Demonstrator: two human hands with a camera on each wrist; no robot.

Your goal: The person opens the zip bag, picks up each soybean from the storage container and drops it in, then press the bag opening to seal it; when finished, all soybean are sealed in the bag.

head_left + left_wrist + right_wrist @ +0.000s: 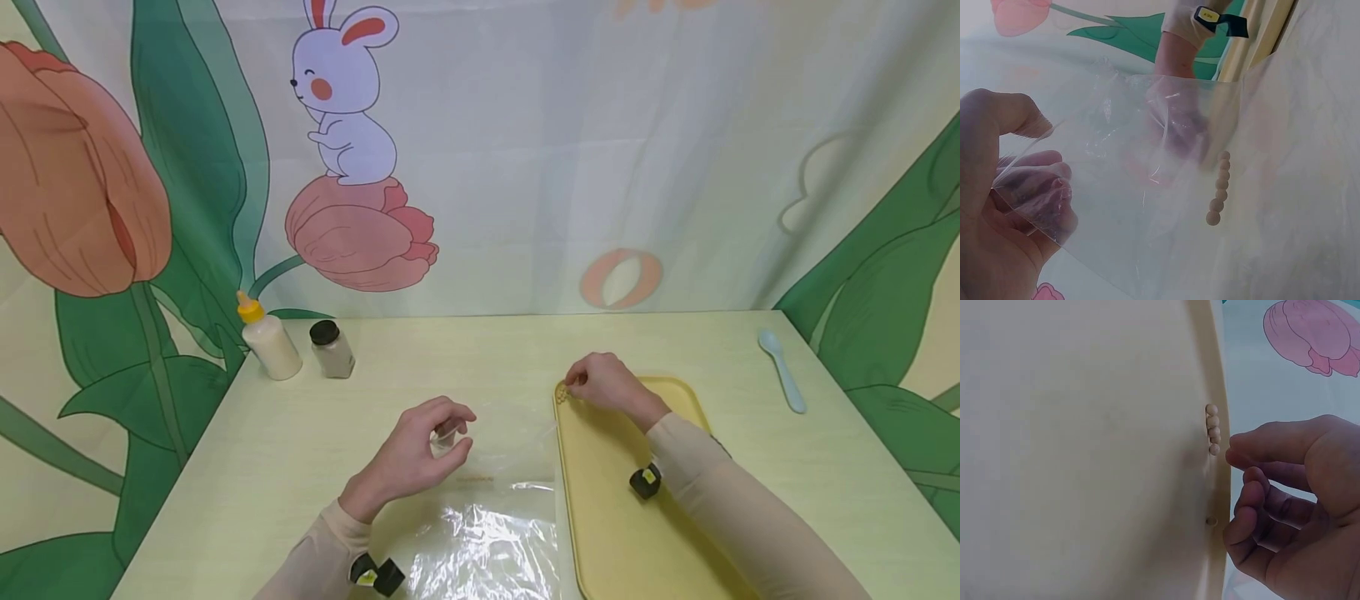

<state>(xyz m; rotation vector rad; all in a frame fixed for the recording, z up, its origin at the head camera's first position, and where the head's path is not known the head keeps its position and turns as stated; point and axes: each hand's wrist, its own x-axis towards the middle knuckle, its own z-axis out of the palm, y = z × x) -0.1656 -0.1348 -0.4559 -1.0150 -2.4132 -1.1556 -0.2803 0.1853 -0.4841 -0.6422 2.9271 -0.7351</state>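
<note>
My left hand has its thumb and curled fingers at the upper edge of a clear plastic bag. The left wrist view shows the film of the bag stretched from the thumb across the fingers of the left hand. My right hand is at the far left corner of a yellow tray, by small round beads. In the right wrist view, thumb and index fingertips of the right hand meet beside several tan beads along the rim; nothing shows between them. One bead lies apart.
A white bottle with a yellow tip and a black-capped jar stand at the back left of the table. A pale blue spoon lies at the right. Behind the table hangs a printed curtain.
</note>
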